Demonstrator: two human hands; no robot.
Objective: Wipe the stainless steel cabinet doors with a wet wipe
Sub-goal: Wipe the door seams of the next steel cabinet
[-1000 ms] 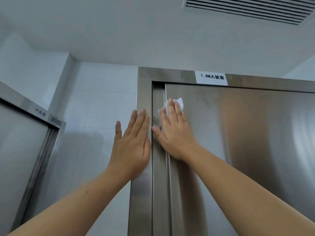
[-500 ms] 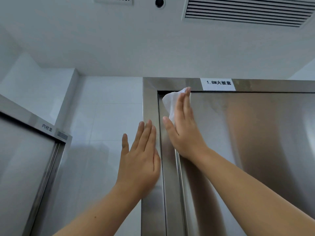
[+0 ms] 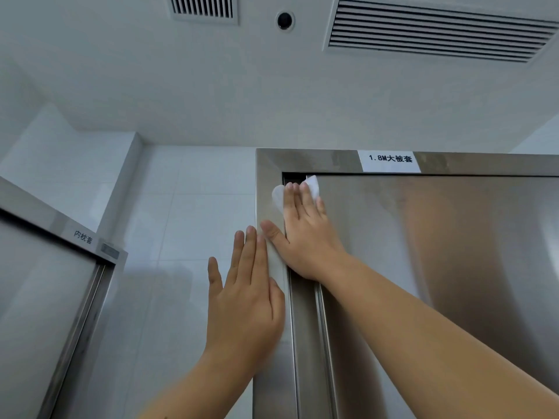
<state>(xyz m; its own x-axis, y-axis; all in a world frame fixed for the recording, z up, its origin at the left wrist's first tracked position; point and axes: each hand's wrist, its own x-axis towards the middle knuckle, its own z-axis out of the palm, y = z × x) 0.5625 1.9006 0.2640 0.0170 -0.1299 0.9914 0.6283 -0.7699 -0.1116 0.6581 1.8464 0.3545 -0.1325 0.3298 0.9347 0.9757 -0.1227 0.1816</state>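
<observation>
- Wet wipe [image 3: 313,186]: white, thin, crumpled. It lies at the upper left corner of the cabinet door [image 3: 438,267], straddling the gap between the door's edge and the frame [image 3: 266,176]. One lobe shows left of the fingers and one above them. Its middle is hidden under the hand.
- Right hand [image 3: 305,237]: palm toward the steel. The fingers [image 3: 305,204] are straight and close together, pressing the wipe onto the surface. The thumb is splayed left across the frame. Nothing is pinched or curled round.
- Left hand [image 3: 245,300]: flat, fingers straight and narrow-set, holding nothing. Its thumb side lies along the frame's outer edge and the rest lies over the tiled wall [image 3: 187,207]. Whether the palm bears on the wall cannot be told.
- Handling, judged: the wipe is light, soft and limp, so it goes only where pressure carries it. Damp on smooth steel, it should slide readily. It may bunch or slip out from under the fingertips at the corner gap.
- Hold, judged: flat pressure spread over its middle, with loose edges tucked under the fingers, suits it better than a pinch at one corner.
- Door: brushed steel with faint streaks, rigid. Firm pressing looks safe.
- Surroundings: a printed label [image 3: 389,161] on the frame's top rail, a second cabinet [image 3: 45,297] well apart at left, and ceiling vents [image 3: 435,31] overhead.
</observation>
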